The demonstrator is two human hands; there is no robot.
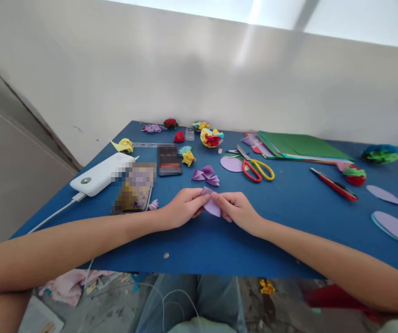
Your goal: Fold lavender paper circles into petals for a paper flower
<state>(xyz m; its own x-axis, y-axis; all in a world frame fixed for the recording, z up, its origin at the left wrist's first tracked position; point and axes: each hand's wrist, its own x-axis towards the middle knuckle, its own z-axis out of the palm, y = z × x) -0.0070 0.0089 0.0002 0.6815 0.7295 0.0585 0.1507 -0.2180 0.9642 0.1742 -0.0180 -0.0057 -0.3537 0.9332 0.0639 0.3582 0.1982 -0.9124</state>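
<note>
Between my two hands is a small piece of purple paper (213,207), partly folded and raised over the front of the table. My left hand (187,203) pinches its left side, thumb on top. On the right side, my right hand (236,208) grips it with thumb and fingers. Just beyond my hands lies a purple folded paper flower (206,175) with pointed petals. Scissors (256,165) with one red and one yellow handle rest behind my right hand, partly over a purple paper oval (231,163).
Left stand a white power bank (102,173) with a cable, a phone (134,187) and a dark phone (170,161). Paper flowers (212,138) line the back. A coloured paper stack (303,147), a red cutter (334,184) and purple ovals (396,227) lie right.
</note>
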